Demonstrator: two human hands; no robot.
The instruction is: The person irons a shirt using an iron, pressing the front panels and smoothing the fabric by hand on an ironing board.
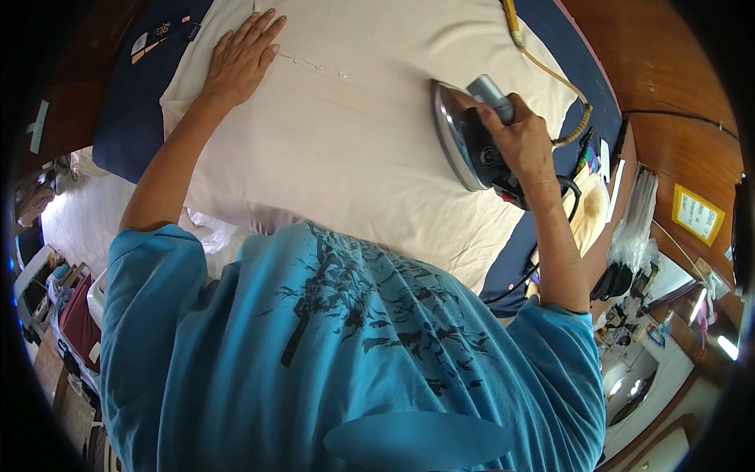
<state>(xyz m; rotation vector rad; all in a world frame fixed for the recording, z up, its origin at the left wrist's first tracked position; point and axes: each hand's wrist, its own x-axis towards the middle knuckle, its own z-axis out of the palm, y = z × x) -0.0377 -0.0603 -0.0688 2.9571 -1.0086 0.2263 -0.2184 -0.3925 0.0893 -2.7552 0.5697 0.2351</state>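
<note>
Nearest: one blue short-sleeved shirt [346,338], dark print, worn by the person.

Next: one cream garment [338,157], spread over a navy cover [118,149] in front of the person; near edge loosely rumpled.

Right of centre: one iron [476,153], dark body, pale metal sole, over the garment's right side; full contact cannot be told. Right hand [523,141]: fingers wrapped round its handle.

Farther, left: left hand [244,59], laid flat, fingers extended, gripping nothing, beside a row of small buttons [319,68].

Far right: soft folds near a yellowish hose [586,118].

Condition: apparently part-pressed. Middle panel lies mostly smooth, seemingly done; far-right folds and near edge seem left. The underside is hidden, so its state cannot be told.
</note>
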